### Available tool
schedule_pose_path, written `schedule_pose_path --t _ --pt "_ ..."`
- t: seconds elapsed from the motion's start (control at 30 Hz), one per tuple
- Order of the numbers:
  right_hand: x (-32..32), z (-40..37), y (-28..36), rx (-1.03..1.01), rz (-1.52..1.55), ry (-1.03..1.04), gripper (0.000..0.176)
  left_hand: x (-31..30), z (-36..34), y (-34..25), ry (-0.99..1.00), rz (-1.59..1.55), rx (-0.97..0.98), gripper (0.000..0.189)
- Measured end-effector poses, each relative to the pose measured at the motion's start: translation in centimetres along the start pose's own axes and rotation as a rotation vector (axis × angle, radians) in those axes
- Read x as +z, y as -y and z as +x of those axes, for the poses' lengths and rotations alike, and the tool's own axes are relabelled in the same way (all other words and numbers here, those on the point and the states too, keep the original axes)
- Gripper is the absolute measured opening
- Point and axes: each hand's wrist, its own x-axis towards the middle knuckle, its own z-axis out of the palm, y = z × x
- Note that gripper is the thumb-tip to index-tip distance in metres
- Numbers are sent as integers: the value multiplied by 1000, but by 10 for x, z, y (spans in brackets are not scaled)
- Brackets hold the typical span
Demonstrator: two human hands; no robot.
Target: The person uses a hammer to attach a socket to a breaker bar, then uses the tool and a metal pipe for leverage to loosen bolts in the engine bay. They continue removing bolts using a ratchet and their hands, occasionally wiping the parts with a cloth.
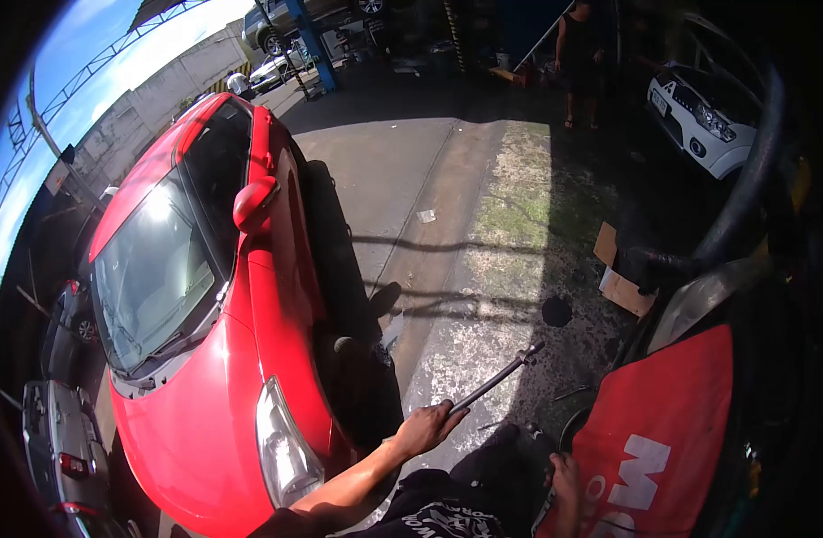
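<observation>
Sunlit floor (389, 166) flanks the red car (205, 386); right of it, the left hand (423, 430) grips a bar (494, 386), apparently a carrying step; the next move calls for clearance. Farther right, the right hand's (566, 482) grip is unclear.

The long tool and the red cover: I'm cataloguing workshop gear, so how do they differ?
The long tool is dark and slender; the red cover is broad with white lettering. The long tool is gripped in the left hand; the red cover lies spread beside the right hand. Both are close to the person.
</observation>
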Motion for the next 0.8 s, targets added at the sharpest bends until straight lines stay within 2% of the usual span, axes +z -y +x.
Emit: schedule_pose_path --t 0.1,0.17,0.27,0.37,0.43,0.47,0.53,0.6,0.67,0.73,0.8 --pt "-13 66 59 -3 -2 34 26 -22 103 -3 11 -65 -28 40" --pt "-19 110 97 -39 36 88 26 -37 173 -10 -39 -116 33 41" --pt "-24 159 162 8 -92 73 32 -40 291 -15 -83 -137 90 45" --pt "-12 234 195 -99 -217 -12 31 -43 412 -25 -163 -256 265 39" --pt "-15 270 204 -137 -272 -130 34 -9 506 -21 -251 -262 387 38" --pt "2 272 234 -123 -217 -163 44 3 546 -23 -277 -297 435 41" --pt "12 326 250 -103 -182 -249 43 14 620 -20 -263 -299 598 43" --pt "15 384 260 -80 -162 -310 43 45 682 -29 -244 -370 634 41" --pt "16 444 259 -63 -135 -346 43 83 731 -36 -211 -431 548 35" --pt "12 501 249 -50 -108 -376 43 124 763 -40 -321 -413 624 34" --pt "6 556 231 -38 -81 -411 43 162 778 -38 -298 -219 761 34"
